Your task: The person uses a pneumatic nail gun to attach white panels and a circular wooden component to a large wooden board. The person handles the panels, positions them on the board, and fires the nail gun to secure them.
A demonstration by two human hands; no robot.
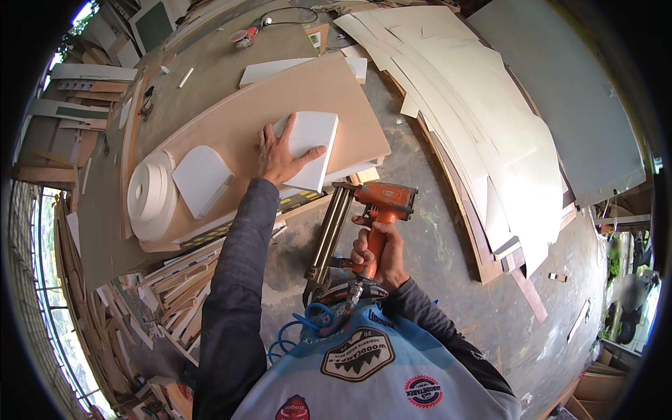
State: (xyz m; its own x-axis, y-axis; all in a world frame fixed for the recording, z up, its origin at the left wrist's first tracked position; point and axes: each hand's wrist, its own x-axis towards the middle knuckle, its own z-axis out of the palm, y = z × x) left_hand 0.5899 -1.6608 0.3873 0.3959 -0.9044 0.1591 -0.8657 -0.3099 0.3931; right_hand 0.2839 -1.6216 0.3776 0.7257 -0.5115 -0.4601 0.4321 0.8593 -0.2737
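Observation:
My left hand [281,155] lies with spread fingers on a white block [312,134], its thumb along the right side. The block rests on a large tan board [280,94] with a curved edge. In my right hand [381,252] is an orange nail gun [386,199], gripped by its handle. Its long metal magazine [330,234] slants down to the left, and its nose is close to the block's near edge. Left on the board are a second white piece with a rounded end [201,178] and a stack of white discs [150,194].
A coiled blue air hose [318,316] hangs by my body. Wood offcuts [175,287] pile up at lower left. White sheets [469,119] are stacked on the right. A red angle grinder [246,35] lies at the far side, and a white strip [276,70] sits behind the board.

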